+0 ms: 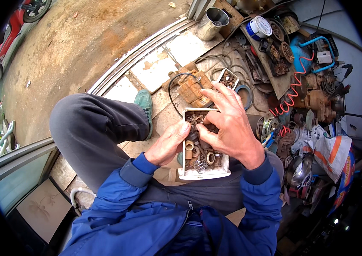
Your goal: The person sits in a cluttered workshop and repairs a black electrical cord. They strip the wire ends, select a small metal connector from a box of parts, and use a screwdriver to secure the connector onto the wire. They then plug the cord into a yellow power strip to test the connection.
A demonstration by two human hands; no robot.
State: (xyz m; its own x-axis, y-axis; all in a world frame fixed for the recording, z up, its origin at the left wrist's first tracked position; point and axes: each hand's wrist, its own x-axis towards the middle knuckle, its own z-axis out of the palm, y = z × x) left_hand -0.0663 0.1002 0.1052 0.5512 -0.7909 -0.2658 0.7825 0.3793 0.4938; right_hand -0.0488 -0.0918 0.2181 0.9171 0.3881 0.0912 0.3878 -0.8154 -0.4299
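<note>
Left hand (170,142) grips a white tray (206,175) of small parts (210,158) by its left wall, over the lap (215,198); right hand (235,134) dips inside, pinch unclear; one-sided support could tip it, spilling parts.

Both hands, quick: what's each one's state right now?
Left hand: closed, holding the white box.
Right hand: partly curled over small metal parts; can't tell if holding one.
</note>
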